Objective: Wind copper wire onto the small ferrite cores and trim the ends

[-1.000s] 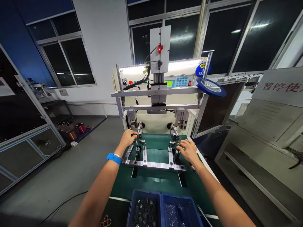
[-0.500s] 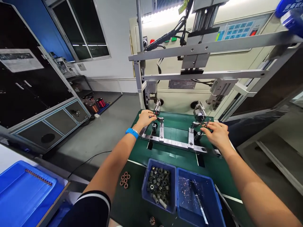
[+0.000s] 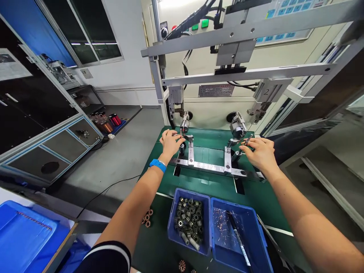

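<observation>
My left hand (image 3: 170,143), with a blue wristband, is pinched on a small metal part at the left spindle (image 3: 185,121) of the winding machine. My right hand (image 3: 260,151) pinches a thin metal pin-like piece beside the right spindle (image 3: 237,128). Both hands rest over the silver metal fixture frame (image 3: 207,167) on the green mat (image 3: 210,185). What exactly the left fingers grip is too small to name.
Two blue bins stand near me: the left bin (image 3: 189,222) holds several small dark rotor cores, the right bin (image 3: 239,235) holds wire scraps and a tool. Loose wound cores (image 3: 147,218) lie on the mat. A blue tray (image 3: 25,235) sits at lower left. Copper wire spools (image 3: 109,122) stand on the floor.
My head has tilted down and closer, bringing the bins and blue tray into view. Both hands stay at the spindles, with the right hand shifted slightly at the pin.
</observation>
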Available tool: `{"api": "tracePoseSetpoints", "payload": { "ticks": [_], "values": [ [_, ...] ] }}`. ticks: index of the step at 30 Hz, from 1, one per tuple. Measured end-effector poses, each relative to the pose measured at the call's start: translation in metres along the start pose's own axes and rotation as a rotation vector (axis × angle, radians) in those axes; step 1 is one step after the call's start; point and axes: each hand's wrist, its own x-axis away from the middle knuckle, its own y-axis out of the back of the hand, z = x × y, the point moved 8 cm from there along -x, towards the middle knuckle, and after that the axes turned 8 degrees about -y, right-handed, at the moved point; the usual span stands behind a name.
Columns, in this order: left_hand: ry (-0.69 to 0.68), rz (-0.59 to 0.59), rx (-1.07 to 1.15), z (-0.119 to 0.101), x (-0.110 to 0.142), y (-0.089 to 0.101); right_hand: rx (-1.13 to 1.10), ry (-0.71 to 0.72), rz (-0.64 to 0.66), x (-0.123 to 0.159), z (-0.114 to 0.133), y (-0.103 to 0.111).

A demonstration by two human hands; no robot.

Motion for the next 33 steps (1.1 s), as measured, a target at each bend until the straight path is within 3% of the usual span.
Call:
{"api": "tracePoseSetpoints", "payload": {
  "ticks": [8,15,19,22,25,27,30,33],
  "values": [
    [-0.005,0.000,0.047,-0.008,-0.002,0.013,-0.065,-0.112,0.058,-0.004,0.016,0.013],
    [0.044,0.060,0.051,-0.012,0.000,0.014,-0.059,-0.347,0.097,0.000,0.021,0.022],
    [0.010,0.143,0.049,-0.025,0.008,0.038,-0.055,-0.385,0.169,0.008,0.053,0.047],
    [-0.141,0.279,0.096,-0.047,0.045,0.064,-0.116,-0.230,0.260,0.046,0.111,0.075],
    [-0.393,0.619,0.200,-0.080,0.122,0.071,-0.237,0.054,0.549,0.119,0.187,0.093],
    [-0.487,0.775,0.226,-0.095,0.174,0.074,-0.254,0.200,0.822,0.173,0.228,0.096],
    [-0.539,0.885,0.221,-0.104,0.225,0.072,-0.223,0.220,1.016,0.218,0.253,0.093],
    [-0.509,0.908,0.220,-0.104,0.243,0.062,-0.205,0.175,1.018,0.225,0.254,0.087]
  ]
}}
